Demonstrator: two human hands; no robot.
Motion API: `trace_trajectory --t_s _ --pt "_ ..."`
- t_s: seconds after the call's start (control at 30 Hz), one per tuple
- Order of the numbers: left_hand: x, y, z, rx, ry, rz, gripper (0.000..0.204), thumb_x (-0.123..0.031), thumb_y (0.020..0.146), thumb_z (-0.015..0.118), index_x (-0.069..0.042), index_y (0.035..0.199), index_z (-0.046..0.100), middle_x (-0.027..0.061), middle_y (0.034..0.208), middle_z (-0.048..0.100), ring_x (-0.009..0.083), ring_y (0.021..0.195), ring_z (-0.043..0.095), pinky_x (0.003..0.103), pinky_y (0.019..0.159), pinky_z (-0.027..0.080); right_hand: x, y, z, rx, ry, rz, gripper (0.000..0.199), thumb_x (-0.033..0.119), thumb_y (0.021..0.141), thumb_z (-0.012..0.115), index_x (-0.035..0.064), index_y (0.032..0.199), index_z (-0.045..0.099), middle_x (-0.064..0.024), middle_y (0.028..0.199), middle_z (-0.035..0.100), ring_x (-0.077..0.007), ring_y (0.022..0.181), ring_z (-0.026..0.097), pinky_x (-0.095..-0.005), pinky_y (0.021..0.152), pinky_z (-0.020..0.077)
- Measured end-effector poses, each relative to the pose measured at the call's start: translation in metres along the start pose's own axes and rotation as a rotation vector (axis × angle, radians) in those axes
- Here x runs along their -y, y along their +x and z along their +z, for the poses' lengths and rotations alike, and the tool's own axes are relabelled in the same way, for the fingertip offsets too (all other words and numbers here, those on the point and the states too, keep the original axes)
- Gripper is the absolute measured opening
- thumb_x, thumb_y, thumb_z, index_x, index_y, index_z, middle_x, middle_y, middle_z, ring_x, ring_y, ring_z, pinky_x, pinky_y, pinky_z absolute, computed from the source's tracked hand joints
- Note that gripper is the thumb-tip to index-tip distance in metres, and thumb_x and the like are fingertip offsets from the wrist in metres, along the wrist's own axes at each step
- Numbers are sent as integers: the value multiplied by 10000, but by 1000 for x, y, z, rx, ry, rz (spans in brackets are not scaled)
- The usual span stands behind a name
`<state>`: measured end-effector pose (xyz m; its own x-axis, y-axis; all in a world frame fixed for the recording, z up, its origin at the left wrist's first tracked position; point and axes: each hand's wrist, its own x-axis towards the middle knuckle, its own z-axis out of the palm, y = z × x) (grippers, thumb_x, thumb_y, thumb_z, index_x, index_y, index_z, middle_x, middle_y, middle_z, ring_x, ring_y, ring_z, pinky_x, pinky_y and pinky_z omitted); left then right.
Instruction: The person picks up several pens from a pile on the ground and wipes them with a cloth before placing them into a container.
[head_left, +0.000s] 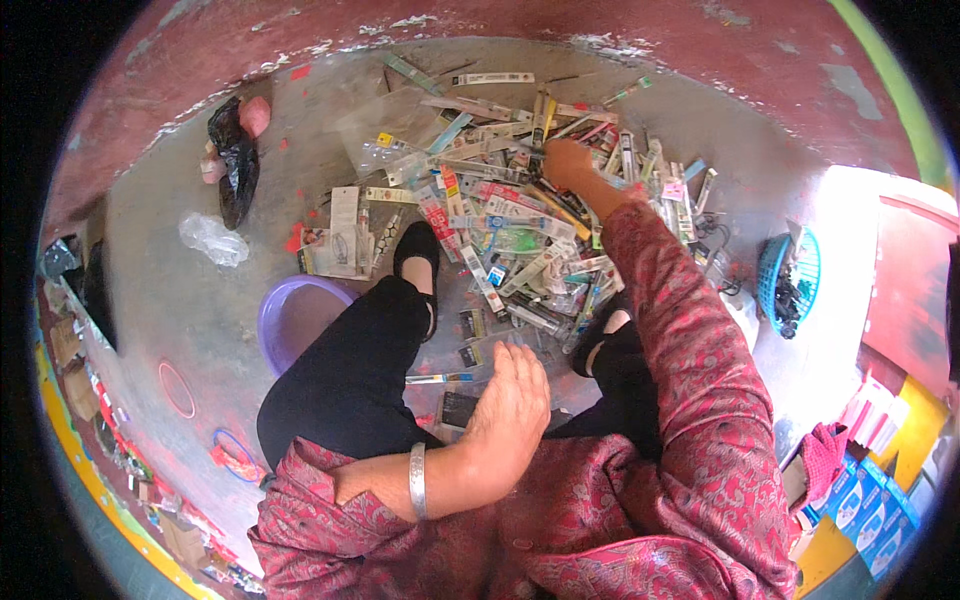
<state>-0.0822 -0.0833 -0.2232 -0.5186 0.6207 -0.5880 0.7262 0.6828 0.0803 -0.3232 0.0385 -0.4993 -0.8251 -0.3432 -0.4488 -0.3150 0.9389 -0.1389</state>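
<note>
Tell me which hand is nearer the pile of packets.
Right: the right hand is at the pile; the left hand is short of it, near the jacket.

The grey floor (150, 270) is flecked with red; the wall (300, 22) along its far edge is maroon with chipped pale patches. The heaped packets (520, 222) mix white, clear, yellow, orange, red, blue and green. Toward the floor's far left corner show a black bag (238, 172), a pink bag (256, 117) and a whitish bag (213, 240). The basin (268, 320) is lavender, the basket (768, 272) toward the floor's right edge turquoise. The jacket (690, 330) is crimson with a silvery paisley pattern, the trousers (340, 370) black, the bangle (417, 480) silver.
</note>
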Motion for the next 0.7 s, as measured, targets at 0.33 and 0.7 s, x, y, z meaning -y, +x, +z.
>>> trace_trajectory --t_s 0.33,0.7 --pt "4 6 4 -308 26 14 177 -159 713 524 -42 830 586 73 769 566 208 785 553 344 689 397 -50 -89 -124 286 1252 90 235 235 789 617 4 788 574 -28 659 555 -100 500 466 -252 442 337" --pt "88 0 -43 -660 -1217 51 381 -311 875 446 9 1046 562 141 878 626 212 833 612 322 716 478 62 -246 -252 302 2057 -380 211 251 876 482 55 813 528 -42 702 525 -91 476 409 -206 420 321"
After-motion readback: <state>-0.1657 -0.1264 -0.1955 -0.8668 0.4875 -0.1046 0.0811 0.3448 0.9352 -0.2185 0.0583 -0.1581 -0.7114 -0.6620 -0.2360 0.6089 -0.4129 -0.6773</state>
